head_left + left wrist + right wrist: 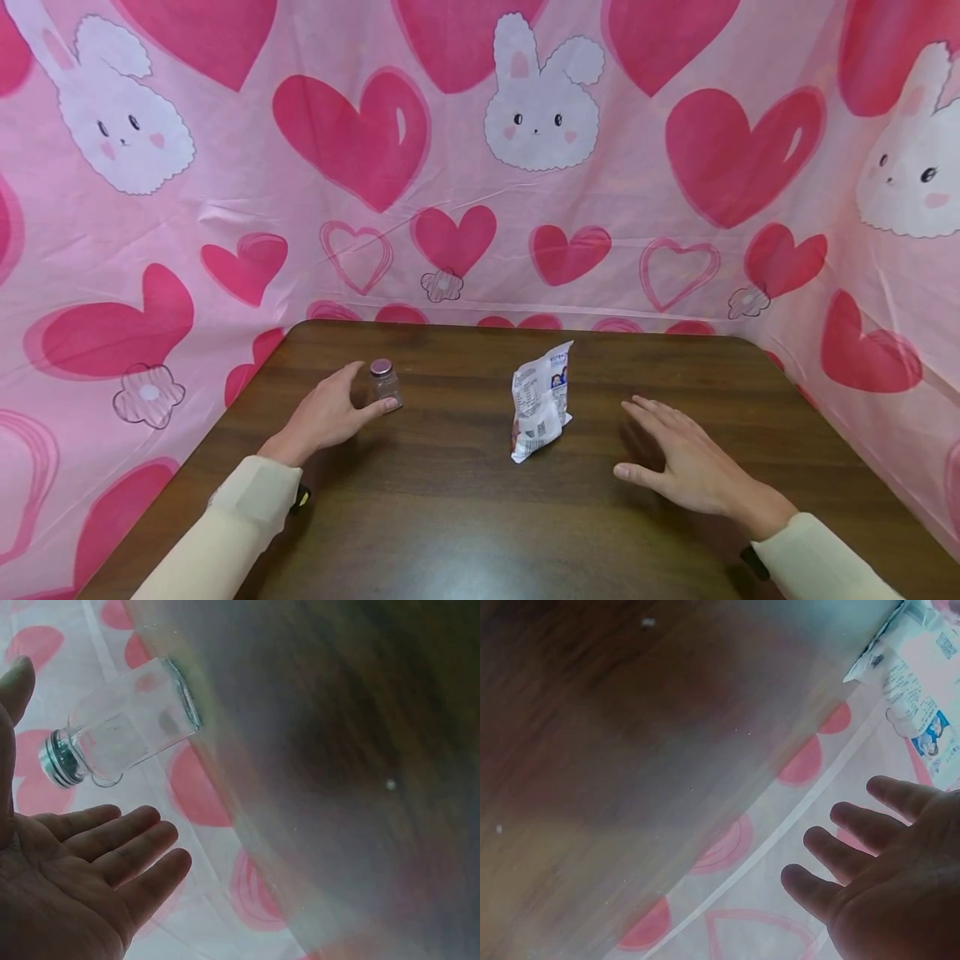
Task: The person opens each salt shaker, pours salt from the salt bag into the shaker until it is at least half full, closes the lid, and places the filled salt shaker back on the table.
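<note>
1. Head view: closest to me are two pale sleeves, the left sleeve (232,525) and the right sleeve (821,558), each with a dark band (301,497) showing at the cuff.
2. Past the cuffs, I have the right hand (693,462) above the bench (450,517), spread wide and holding nothing, its thumb apart from the fingers.
3. Across from it I see the left hand (326,412), also wide and empty, thumb and fingers set to either side of the jar. The thumb overlaps the jar's foot from here, but my left wrist view shows a gap.
4. The white packet (542,404) stands on the bench between the hands, leaning a little to the right, with print, a barcode low down and a blue picture near the top. I make it well apart from both hands.
5. The jar (386,387) is small, clear and upright on the left part of the bench, capped by a round lid (382,367), just beside the left hand.
6. Beyond the bench's far edge I get a pink cloth (633,150) printed with hearts, flowers and white rabbits.
</note>
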Available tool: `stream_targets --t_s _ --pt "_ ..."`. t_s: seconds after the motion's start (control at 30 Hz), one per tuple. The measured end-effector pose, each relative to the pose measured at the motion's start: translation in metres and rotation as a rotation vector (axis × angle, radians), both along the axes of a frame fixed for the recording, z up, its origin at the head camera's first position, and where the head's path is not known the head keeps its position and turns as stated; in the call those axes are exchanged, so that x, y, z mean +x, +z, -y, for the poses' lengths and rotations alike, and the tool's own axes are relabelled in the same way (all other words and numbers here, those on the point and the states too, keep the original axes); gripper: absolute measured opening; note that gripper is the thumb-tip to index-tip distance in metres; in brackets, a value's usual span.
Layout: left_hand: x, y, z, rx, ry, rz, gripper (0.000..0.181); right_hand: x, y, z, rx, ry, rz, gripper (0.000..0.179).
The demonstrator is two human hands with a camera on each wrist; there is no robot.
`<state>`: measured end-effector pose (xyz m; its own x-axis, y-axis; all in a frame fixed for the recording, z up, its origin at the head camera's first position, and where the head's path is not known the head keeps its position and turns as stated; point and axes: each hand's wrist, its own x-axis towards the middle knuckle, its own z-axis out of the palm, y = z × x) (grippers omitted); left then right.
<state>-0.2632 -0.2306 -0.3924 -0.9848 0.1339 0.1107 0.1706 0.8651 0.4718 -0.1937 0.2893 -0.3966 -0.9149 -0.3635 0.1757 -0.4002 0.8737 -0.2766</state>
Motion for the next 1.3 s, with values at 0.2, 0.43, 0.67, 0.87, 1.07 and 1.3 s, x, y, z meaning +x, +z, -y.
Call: stream_targets --t_s 0.2,0.43,0.67,0.87,1.07,1.3 --pt "-0.006 -0.003 -0.001 0.035 -0.012 0.017 0.11 0.001 -0.002 0.002 -0.009 0.024 -0.017 0.092" --pt "-0.01 -0.003 -0.003 0.071 -0.007 0.018 0.103 0.001 -0.002 0.003 -0.022 0.05 -0.031 0.091" --pt "-0.014 -0.002 -0.005 0.126 -0.016 0.036 0.096 0.003 -0.002 0.005 -0.026 0.056 -0.046 0.089" --pt "-0.018 -0.003 -0.004 0.167 -0.03 0.041 0.088 0.004 0.0 0.005 -0.028 0.056 -0.049 0.088" --pt "-0.019 -0.005 -0.006 0.189 -0.047 0.023 0.068 0.005 -0.001 0.006 -0.033 0.072 -0.072 0.086" --pt "-0.022 -0.008 -0.006 0.203 -0.068 0.032 0.047 0.005 -0.001 0.006 -0.032 0.069 -0.072 0.086"
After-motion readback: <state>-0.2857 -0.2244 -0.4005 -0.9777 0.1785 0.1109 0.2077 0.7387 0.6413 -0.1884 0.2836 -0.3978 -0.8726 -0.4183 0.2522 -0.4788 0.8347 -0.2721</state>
